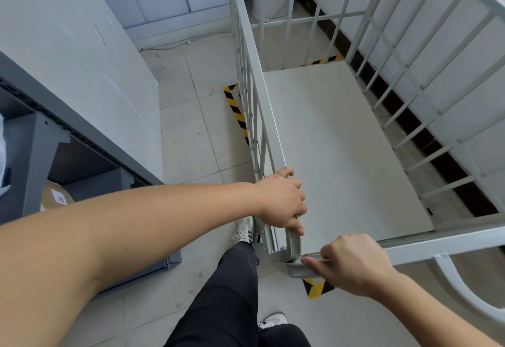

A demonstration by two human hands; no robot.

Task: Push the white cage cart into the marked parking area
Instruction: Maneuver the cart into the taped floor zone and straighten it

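Left hand (281,201) curls round a corner rail of the white cage cart (341,133); right hand (352,262) grips its near rail.

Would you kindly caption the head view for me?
Left hand and right hand hold the white cage cart beside yellow-black floor tape.

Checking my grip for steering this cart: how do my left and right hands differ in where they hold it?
The left hand wraps over the side rail of the white cage cart, while the right hand grips the near end rail. The left hand sits farther forward, and the right hand is nearer the body. Both hold the cart beside the same rounded corner.
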